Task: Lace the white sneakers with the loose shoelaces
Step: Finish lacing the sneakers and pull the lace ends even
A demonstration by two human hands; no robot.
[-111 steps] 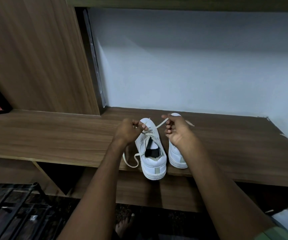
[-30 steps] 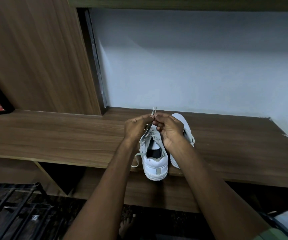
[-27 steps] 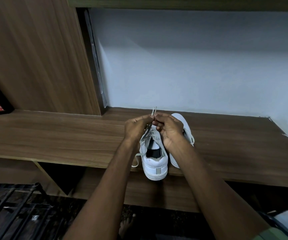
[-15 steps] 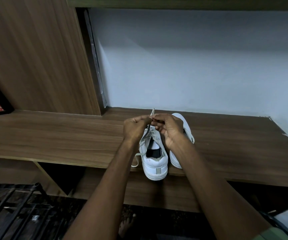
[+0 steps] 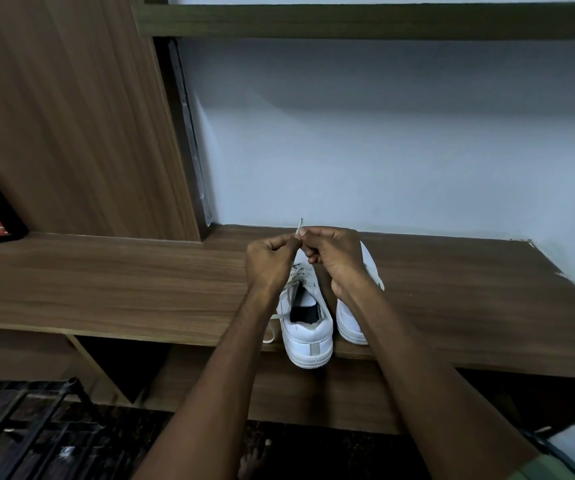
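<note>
Left shoe: on the shelf at its front edge, heel toward me. Lace crossed through the lower eyelets as far as I can see; upper eyelets hidden behind my hands, count unknown.

Right shoe: just beside the left shoe, mostly behind my right wrist. I cannot tell its lacing.

Left hand and right hand: both curled, fingertips meeting above the left shoe, pinching the lace ends together; the tips poke up between them.

Loose lace loop: lying on the shelf left of the left shoe.

Progress, my estimate: left shoe partly laced, ends being evened; the rest of it and likely the right shoe remain.

Surroundings: wooden panel left, wall behind, metal rack on the floor below. Nothing blocks the shoes; the left heel overhangs the edge.
</note>
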